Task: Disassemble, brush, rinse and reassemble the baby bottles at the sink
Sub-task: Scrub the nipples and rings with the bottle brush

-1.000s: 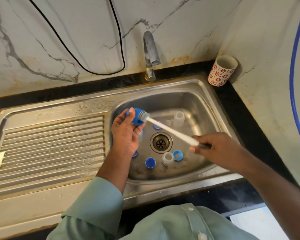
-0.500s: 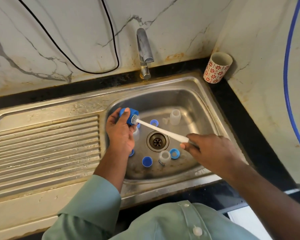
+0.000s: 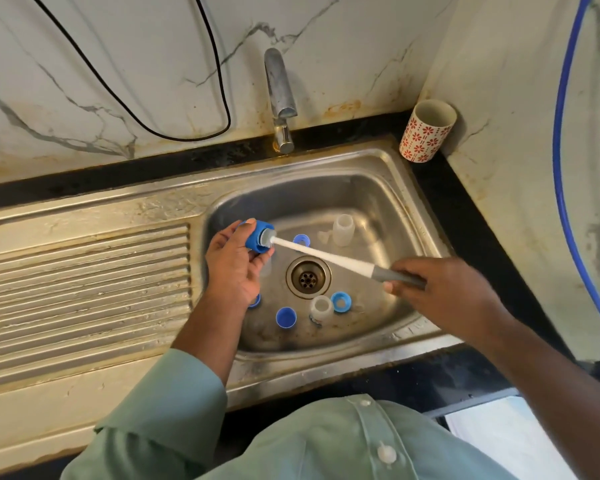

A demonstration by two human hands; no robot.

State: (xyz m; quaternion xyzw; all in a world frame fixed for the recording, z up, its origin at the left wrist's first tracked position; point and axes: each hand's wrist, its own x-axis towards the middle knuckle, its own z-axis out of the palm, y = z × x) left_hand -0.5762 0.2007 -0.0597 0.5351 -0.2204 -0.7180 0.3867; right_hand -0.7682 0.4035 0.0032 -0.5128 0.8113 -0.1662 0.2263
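Brushing was the step in hand: the left hand (image 3: 234, 268) gripped a blue cap (image 3: 258, 236) over the sink (image 3: 326, 161) basin's left edge while the right hand (image 3: 437, 289) held the brush (image 3: 326, 254), its head inside the cap. Next, probably, rinsing it under the tap (image 3: 280, 95).

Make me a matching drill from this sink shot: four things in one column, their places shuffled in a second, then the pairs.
Things:
1. blue cap
2. brush
3. patterned cup
4. drain

Places:
A. on the dark counter in the corner
B. held in the left hand
C. middle of the sink basin
D. handle gripped by the right hand

Pairs: 1-B, 2-D, 3-A, 4-C
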